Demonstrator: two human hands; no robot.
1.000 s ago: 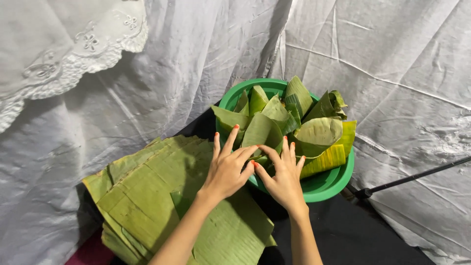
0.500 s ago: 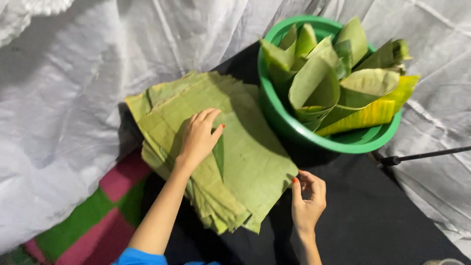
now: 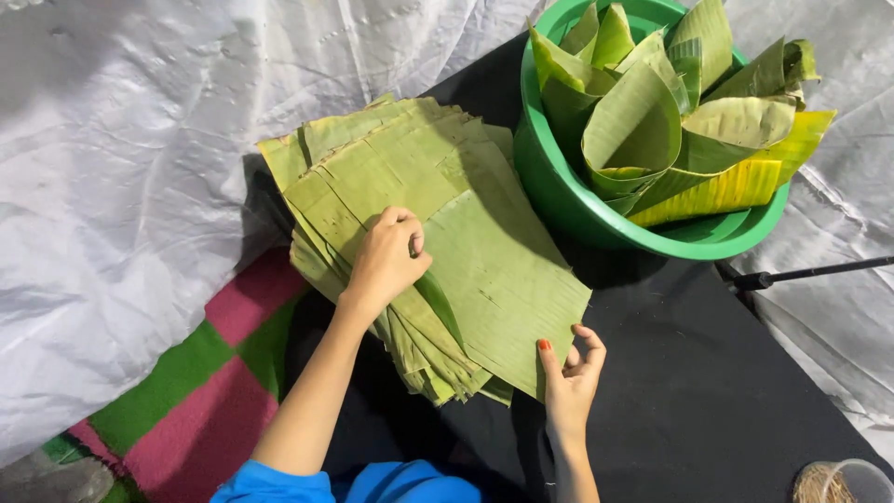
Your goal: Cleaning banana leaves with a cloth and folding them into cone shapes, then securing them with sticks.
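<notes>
A thick stack of flat green banana leaf sheets [image 3: 410,214] lies on a black surface [image 3: 708,382]. My left hand [image 3: 386,261] rests on the stack's middle, fingers curled and pinching a fold of the top sheet. My right hand [image 3: 570,373] pinches the near right corner of the top sheet between thumb and fingers. To the right stands a green plastic basin [image 3: 577,210] filled with several leaves rolled into cones [image 3: 643,121], some yellowing.
White plastic sheeting [image 3: 121,168] hangs behind and to the left. A pink and green mat [image 3: 214,373] lies at lower left. A thin black rod [image 3: 810,272] sticks out at right. A clear cup [image 3: 843,482] of brown fibres sits at the bottom right corner.
Both hands left the cones in the basin and came down to the leaf stack. Since half a second ago my left hand curled its fingers and my right hand took the sheet's corner.
</notes>
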